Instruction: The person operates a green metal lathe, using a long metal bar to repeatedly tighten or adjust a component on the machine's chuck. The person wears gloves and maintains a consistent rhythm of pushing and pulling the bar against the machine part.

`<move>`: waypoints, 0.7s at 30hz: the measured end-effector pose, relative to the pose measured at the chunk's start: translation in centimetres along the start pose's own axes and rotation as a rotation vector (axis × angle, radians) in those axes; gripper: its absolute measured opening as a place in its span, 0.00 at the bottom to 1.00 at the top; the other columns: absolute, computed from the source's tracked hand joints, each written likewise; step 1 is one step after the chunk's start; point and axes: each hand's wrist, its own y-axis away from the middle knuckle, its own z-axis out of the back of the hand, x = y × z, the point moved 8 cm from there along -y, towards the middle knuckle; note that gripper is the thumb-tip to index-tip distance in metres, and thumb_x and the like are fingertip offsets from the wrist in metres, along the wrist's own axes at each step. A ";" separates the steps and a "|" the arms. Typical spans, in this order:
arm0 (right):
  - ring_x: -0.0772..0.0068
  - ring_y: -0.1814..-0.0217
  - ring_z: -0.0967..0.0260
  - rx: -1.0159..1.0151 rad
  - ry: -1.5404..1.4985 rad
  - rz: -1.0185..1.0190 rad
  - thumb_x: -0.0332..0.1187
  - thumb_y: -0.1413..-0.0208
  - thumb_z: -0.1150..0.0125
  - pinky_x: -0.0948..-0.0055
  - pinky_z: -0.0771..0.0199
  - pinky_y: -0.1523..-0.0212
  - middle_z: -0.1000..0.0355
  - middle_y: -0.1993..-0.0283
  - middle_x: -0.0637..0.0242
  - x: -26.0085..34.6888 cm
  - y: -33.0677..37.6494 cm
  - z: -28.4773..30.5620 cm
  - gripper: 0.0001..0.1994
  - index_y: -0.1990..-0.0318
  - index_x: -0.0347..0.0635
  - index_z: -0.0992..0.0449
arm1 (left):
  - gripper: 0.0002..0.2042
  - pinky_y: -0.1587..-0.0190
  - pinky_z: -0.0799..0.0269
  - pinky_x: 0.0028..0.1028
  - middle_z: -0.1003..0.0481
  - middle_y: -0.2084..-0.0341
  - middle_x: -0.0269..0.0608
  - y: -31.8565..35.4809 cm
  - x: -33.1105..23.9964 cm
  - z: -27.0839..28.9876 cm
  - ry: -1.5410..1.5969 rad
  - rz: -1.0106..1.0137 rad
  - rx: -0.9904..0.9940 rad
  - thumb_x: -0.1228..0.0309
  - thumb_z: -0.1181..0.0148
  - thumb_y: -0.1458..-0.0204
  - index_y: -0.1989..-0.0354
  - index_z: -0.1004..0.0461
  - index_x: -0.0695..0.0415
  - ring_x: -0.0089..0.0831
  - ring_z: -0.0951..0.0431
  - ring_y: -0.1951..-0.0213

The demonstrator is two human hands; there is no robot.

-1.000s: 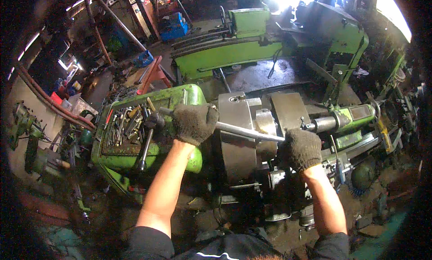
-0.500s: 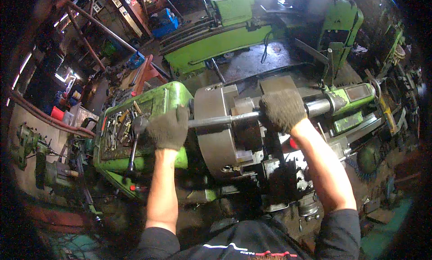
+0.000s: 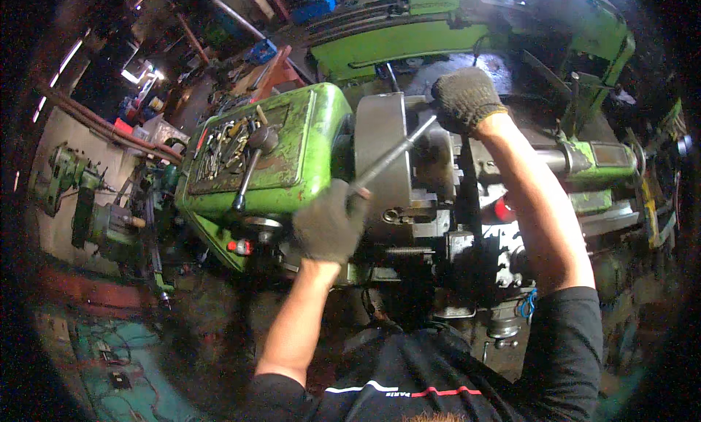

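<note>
Both gloved hands gripped a long steel bar (image 3: 391,158) set slantwise across the face of a lathe's big round chuck (image 3: 380,155). Closed tight in a fist, the left hand (image 3: 326,225) held the bar's lower end just in front of the green headstock (image 3: 292,141); the right hand (image 3: 464,97), likewise wrapped shut, clasped the upper end above the chuck. Bare metal, the bar looked rigid and fairly heavy, possibly oily, so its two far ends offered the best purchase and leverage. Loose tools (image 3: 223,146) lay in a tray atop the headstock beside a black-knobbed lever (image 3: 250,166). Whether the bar sat in a socket could not be told.
</note>
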 end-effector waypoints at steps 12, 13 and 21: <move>0.42 0.50 0.14 0.141 -0.217 -0.568 0.38 0.39 0.34 0.48 0.13 0.50 0.14 0.56 0.50 1.7 11.7 0.5 0.11 0.58 0.44 0.11 | 0.22 0.67 0.24 0.53 0.19 0.77 0.55 -25.2 3.1 -6.1 -0.101 -0.607 -0.138 0.47 0.44 0.35 0.71 0.15 0.50 0.57 0.16 0.71; 0.42 0.50 0.14 0.141 -0.241 -0.612 0.38 0.39 0.35 0.47 0.13 0.50 0.14 0.56 0.50 2.6 12.2 0.6 0.11 0.57 0.44 0.12 | 0.21 0.66 0.24 0.53 0.18 0.75 0.54 -26.6 3.3 -7.2 -0.131 -0.652 -0.102 0.48 0.44 0.35 0.70 0.15 0.50 0.57 0.15 0.70; 0.42 0.55 0.14 0.066 -0.079 -0.702 0.39 0.36 0.38 0.47 0.14 0.56 0.15 0.61 0.49 3.4 11.0 0.7 0.11 0.61 0.45 0.14 | 0.24 0.55 0.19 0.55 0.14 0.65 0.50 -30.1 0.3 -10.9 -0.293 -0.765 0.128 0.48 0.54 0.30 0.63 0.13 0.48 0.56 0.12 0.59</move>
